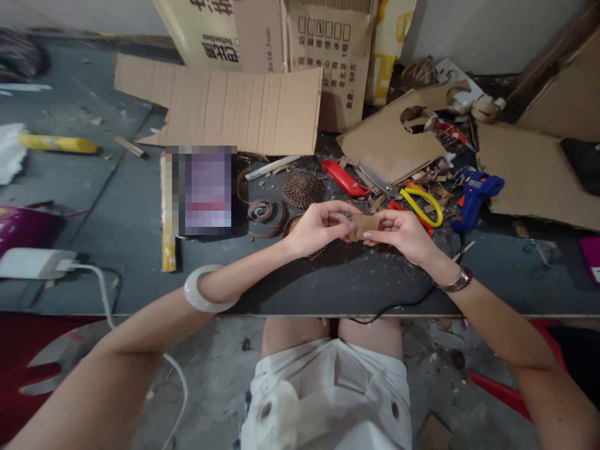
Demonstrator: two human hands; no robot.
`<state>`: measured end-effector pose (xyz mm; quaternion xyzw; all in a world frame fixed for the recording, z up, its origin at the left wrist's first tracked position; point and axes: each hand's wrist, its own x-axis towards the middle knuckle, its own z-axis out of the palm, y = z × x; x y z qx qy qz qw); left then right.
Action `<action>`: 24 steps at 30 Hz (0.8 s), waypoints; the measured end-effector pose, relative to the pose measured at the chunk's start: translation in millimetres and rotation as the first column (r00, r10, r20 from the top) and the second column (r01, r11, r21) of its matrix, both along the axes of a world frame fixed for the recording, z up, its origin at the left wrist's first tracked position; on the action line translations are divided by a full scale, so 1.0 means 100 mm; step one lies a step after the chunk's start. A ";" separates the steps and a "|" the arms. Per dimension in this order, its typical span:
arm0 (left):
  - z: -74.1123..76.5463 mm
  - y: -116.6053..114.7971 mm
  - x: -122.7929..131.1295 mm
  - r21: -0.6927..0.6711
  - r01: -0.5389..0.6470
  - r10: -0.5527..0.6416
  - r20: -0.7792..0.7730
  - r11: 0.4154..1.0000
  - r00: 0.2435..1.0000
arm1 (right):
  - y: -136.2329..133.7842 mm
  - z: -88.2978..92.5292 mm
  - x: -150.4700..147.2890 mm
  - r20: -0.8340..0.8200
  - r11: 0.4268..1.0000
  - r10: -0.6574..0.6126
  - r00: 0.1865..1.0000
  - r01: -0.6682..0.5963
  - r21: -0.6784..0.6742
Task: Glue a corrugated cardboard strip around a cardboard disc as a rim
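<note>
Between my left hand (321, 228) and my right hand (398, 234) is a small brown cardboard piece (365, 225). The fingertips of both hands pinch it from opposite ends, and my fingers hide part of it. Just beyond my left hand lie a rolled cardboard dome (304, 189) and coiled cardboard strips (262, 212). Yellow-handled scissors (422, 206) and a blue glue gun (473, 200) lie beyond my right hand. A red utility knife (344, 178) rests farther back between my hands.
The dark worktable (300, 281) is littered with cardboard scraps. Cardboard sheets (234, 106) and a printed box (332, 56) stand at the back. A pixelated rectangle (201, 190) hides something at left. A white charger (37, 262) sits at the left, and its cable hangs over the table's front edge.
</note>
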<state>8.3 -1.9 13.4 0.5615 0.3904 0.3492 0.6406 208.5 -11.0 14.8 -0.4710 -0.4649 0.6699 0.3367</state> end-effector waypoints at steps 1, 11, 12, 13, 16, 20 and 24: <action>0.00 0.00 -0.01 0.025 0.018 -0.018 -0.016 1.000 1.000 | 0.00 -0.01 0.00 -0.005 1.000 0.005 1.000 -0.005 0.002; -0.05 -0.01 -0.03 0.147 0.097 -0.107 0.060 0.984 0.992 | 0.04 -0.07 0.04 -0.063 1.000 0.004 0.998 -0.002 0.026; -0.04 -0.01 -0.02 0.153 0.085 -0.095 0.060 0.985 0.994 | 0.04 -0.07 0.04 -0.072 1.000 0.004 0.997 -0.002 0.025; -0.03 -0.02 -0.01 0.161 0.071 -0.080 0.051 0.984 0.995 | 0.05 -0.07 0.05 -0.080 1.000 0.005 0.997 -0.003 0.022; -0.01 -0.03 0.01 0.183 0.034 -0.035 0.006 0.983 0.999 | 0.06 -0.07 0.05 -0.088 1.000 0.007 0.996 -0.006 0.013; -0.03 -0.02 0.01 0.227 -0.023 0.020 0.016 0.974 1.000 | 0.04 -0.07 0.06 -0.068 0.999 0.018 0.998 -0.015 0.042; -0.05 0.00 -0.01 0.311 -0.042 0.045 -0.003 0.950 0.999 | 0.03 -0.07 0.05 -0.053 0.997 0.012 0.999 -0.008 0.080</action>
